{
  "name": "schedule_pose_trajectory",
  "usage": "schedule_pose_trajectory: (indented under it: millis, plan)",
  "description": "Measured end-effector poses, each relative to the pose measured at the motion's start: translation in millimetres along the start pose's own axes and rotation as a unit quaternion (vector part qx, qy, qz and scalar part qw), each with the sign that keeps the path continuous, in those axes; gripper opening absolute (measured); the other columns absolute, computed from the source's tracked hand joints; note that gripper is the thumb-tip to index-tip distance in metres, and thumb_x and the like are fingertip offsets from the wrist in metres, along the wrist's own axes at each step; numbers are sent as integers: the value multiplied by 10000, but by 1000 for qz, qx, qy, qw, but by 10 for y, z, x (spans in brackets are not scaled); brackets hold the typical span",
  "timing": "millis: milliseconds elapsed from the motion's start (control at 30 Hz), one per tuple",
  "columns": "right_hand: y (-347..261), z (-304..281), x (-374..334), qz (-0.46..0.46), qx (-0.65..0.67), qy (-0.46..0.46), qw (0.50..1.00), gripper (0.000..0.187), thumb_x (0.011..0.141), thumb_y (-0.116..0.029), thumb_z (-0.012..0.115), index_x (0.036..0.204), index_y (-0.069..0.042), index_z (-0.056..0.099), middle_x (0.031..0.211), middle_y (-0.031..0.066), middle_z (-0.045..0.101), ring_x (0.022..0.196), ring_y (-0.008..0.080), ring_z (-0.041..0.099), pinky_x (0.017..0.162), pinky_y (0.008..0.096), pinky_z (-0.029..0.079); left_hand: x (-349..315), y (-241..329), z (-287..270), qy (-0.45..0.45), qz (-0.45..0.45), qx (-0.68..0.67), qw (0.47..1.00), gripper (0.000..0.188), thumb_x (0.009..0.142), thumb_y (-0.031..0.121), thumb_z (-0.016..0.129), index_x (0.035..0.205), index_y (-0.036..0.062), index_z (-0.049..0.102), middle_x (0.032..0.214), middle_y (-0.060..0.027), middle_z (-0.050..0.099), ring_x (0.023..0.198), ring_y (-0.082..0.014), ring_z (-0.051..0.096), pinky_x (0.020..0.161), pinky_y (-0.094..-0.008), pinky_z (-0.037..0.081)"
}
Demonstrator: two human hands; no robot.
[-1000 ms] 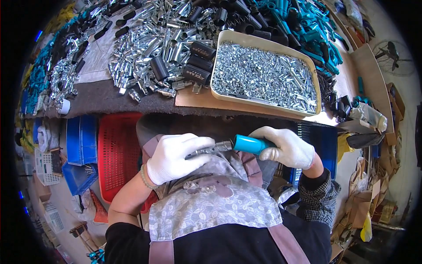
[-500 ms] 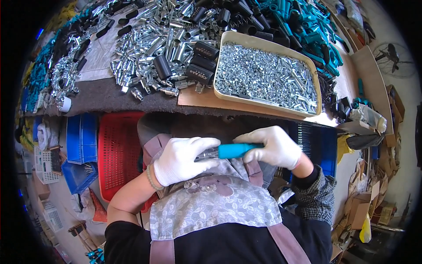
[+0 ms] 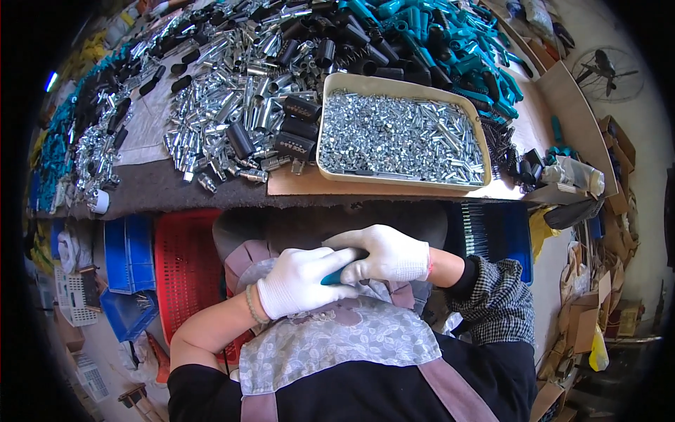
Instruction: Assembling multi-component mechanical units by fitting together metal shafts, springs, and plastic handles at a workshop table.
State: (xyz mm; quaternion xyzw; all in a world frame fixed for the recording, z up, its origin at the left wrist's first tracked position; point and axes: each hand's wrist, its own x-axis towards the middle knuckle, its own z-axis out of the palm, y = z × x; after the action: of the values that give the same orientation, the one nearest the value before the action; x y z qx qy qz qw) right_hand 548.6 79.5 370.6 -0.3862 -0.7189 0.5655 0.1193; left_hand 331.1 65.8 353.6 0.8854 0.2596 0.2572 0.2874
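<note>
Over my lap, both white-gloved hands meet around a teal cylindrical handle (image 3: 333, 278), and only a small patch of it shows between the fingers. My left hand (image 3: 299, 283) is closed about its left end, with the thumb below. From the right, my right hand (image 3: 388, 254) wraps over the rest, its fingers overlapping those of the left. Any metal shaft at the handle's left end is hidden inside the gloves. A patterned grey apron (image 3: 337, 336) lies just under the hands.
On the bench ahead stands a cream tray (image 3: 404, 179) of small metal pins. Around it lie heaps of metal fittings (image 3: 232, 105), black sleeves (image 3: 299, 126) and teal handles (image 3: 429, 35). A red basket (image 3: 184, 264) and blue bins (image 3: 130, 253) sit below the bench at left.
My right hand has moved left and now overlaps my left hand, covering most of the teal handle. The metal shaft seen between the hands before is now hidden. The view has tilted slightly.
</note>
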Motion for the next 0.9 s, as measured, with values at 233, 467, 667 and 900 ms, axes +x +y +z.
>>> schedule_pose_trajectory:
  millis: [233,467,667,900]
  plan:
    - [-126,-563,160,-121,-216,40,968,316,853,-309,692,1035,-54,735,953,159,722,892,322,701,818,389,550,75,-35,35,55,2,55,997,507,737,318,814,1158,80,662,785,-83,642,675,-270,678,598,-357,535]
    - [333,-1646,565,194,-462,296,813,267,753,-310,713,886,-86,768,871,188,713,858,367,687,803,442,534,-23,-82,0,68,-21,42,997,503,751,294,802,1190,95,658,823,-101,674,691,-280,687,610,-360,546]
    - [349,-1627,512,79,-462,346,813,232,841,-258,624,897,-60,730,915,191,702,873,383,672,812,461,523,-16,-58,-75,60,-49,59,995,498,771,286,790,1209,101,642,815,-107,665,693,-297,681,611,-381,540]
    - [-302,-624,90,-101,-238,156,953,138,816,-89,689,940,-44,728,892,129,701,852,298,690,776,370,541,-69,-188,-85,51,-78,65,993,480,746,273,807,1159,68,674,822,-140,678,717,-311,696,632,-384,554]
